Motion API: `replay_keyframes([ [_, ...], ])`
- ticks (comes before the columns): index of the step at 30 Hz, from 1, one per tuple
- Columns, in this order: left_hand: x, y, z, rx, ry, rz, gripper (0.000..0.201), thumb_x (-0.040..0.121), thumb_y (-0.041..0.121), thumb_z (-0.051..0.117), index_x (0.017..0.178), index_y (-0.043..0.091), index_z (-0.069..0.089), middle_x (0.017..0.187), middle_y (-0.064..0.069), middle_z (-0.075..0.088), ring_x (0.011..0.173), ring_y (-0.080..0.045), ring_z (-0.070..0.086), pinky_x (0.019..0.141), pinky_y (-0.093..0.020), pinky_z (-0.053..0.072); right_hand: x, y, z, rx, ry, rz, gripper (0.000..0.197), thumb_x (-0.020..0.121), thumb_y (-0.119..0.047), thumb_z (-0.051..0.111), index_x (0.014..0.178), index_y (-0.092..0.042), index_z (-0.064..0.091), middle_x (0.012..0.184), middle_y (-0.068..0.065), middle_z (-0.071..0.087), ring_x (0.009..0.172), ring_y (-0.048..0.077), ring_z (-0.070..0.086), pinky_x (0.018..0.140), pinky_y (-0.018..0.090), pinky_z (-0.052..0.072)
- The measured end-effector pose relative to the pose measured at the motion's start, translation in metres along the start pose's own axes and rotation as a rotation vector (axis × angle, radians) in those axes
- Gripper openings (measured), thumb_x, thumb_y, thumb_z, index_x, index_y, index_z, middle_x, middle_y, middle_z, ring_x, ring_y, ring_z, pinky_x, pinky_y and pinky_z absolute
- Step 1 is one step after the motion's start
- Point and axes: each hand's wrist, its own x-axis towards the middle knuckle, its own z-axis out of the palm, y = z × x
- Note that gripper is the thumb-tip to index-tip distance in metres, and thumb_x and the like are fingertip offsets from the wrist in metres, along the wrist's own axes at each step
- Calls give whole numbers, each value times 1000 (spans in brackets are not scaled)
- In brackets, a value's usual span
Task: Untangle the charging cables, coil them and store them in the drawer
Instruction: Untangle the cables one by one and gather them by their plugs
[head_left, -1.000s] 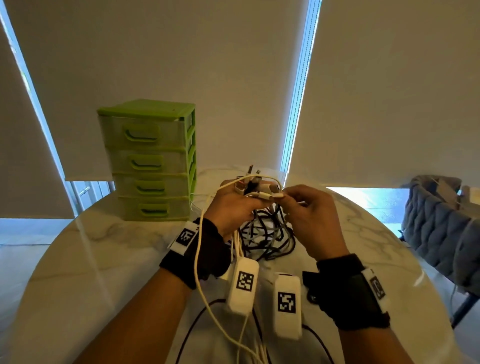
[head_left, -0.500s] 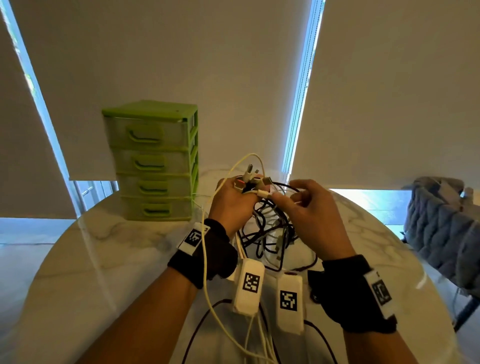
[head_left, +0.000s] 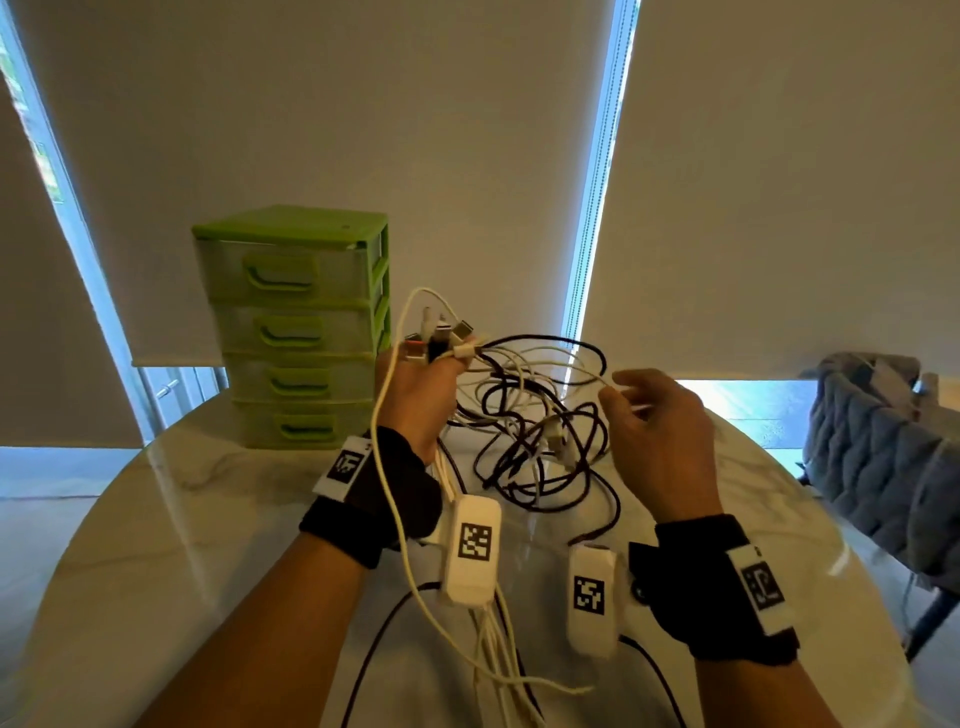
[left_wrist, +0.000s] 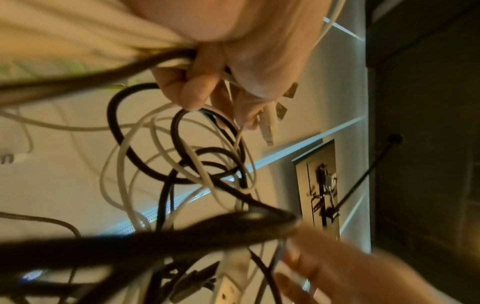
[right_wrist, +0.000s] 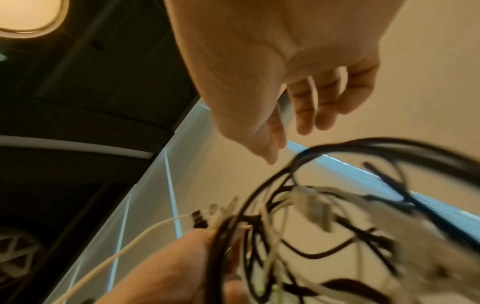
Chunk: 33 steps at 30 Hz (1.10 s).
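A tangle of black and white charging cables (head_left: 535, 431) hangs between my hands above the marble table (head_left: 208, 519). My left hand (head_left: 421, 395) grips a bunch of cable ends, and their plugs (head_left: 441, 338) stick up above its fingers. The left wrist view shows its fingers (left_wrist: 197, 88) curled round the strands, with the USB plugs (left_wrist: 270, 123) poking out. My right hand (head_left: 644, 415) is to the right of the tangle and pinches one white cable (head_left: 587, 371) that runs back toward the plugs. The green drawer unit (head_left: 296, 332) stands at the back left with every drawer closed.
Two white tagged modules (head_left: 472, 551) (head_left: 592, 597) hang under my wrists, and loose cables trail over the near table edge. A grey padded chair (head_left: 883, 447) stands at the right. Window blinds hang close behind the table.
My hands have moved apart. The right hand has drawn to the right with a white cable, spreading the tangle, which is now lifted higher off the table.
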Motion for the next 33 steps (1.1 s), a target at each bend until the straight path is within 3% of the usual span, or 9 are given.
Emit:
replay_keyframes([
  [2, -4, -3, 6, 72, -11, 63, 7, 83, 19, 73, 89, 21, 76, 85, 8, 74, 84, -3, 65, 77, -28, 47, -9, -15, 3, 18, -23, -100, 22, 90, -34, 64, 111, -30, 61, 104, -6, 54, 88, 7, 53, 74, 21, 42],
  [6, -7, -7, 14, 157, 4, 133, 16, 77, 15, 76, 73, 30, 74, 82, 6, 74, 88, -15, 69, 87, -38, 53, -19, -24, 12, -67, -274, -213, 29, 82, -48, 68, 106, -36, 56, 93, -14, 54, 81, 2, 53, 71, 21, 46],
  [10, -10, -8, 17, 161, -94, 139, 18, 79, 13, 73, 78, 31, 76, 85, 6, 75, 90, -14, 70, 90, -42, 54, -14, -13, 19, -171, -219, -168, 32, 80, -55, 67, 103, -34, 59, 89, -9, 61, 79, 10, 60, 71, 30, 53],
  [13, -11, -3, 19, 57, -79, 149, 16, 81, 9, 74, 79, 25, 75, 80, 7, 74, 81, -4, 69, 76, -29, 56, -9, -4, 21, -119, -194, -119, 16, 85, -49, 64, 93, -35, 62, 82, -7, 69, 71, 12, 64, 71, 34, 56],
  [16, -8, -1, 16, -18, -41, 90, 13, 88, 10, 65, 86, 20, 73, 85, 8, 73, 63, 10, 61, 58, -20, 42, -5, -3, 18, -36, -197, -59, 5, 89, -40, 64, 88, -35, 64, 77, -8, 67, 69, 9, 63, 67, 29, 52],
  [22, -9, 0, 15, -19, 39, 47, 8, 87, 21, 68, 82, 24, 72, 81, 9, 71, 71, 0, 60, 65, -27, 43, -2, -6, 13, 210, -150, 33, 5, 89, -28, 65, 84, -30, 66, 66, -7, 67, 65, 6, 65, 63, 21, 48],
  [25, -4, -1, 13, -26, 51, 13, 7, 88, 20, 67, 83, 22, 72, 57, 13, 60, 50, 0, 48, 55, -24, 36, -8, -11, 11, 314, -161, 18, 8, 90, -23, 65, 85, -30, 64, 69, -5, 67, 67, 4, 65, 55, 9, 43],
  [27, -1, -3, 9, -41, 49, -16, 7, 89, 17, 66, 90, 19, 73, 43, 15, 46, 37, -2, 38, 52, -23, 33, -11, -13, 10, 339, -195, -7, 11, 91, -22, 64, 84, -30, 63, 70, -1, 65, 68, 7, 63, 61, 14, 44],
  [33, 4, -6, 6, -6, 82, -54, 13, 88, 13, 64, 81, 21, 72, 77, 17, 66, 77, 3, 55, 70, -28, 40, -9, -9, 7, 80, -399, -86, 11, 98, -24, 50, 89, -21, 55, 101, 0, 47, 80, 0, 50, 69, 4, 42],
])
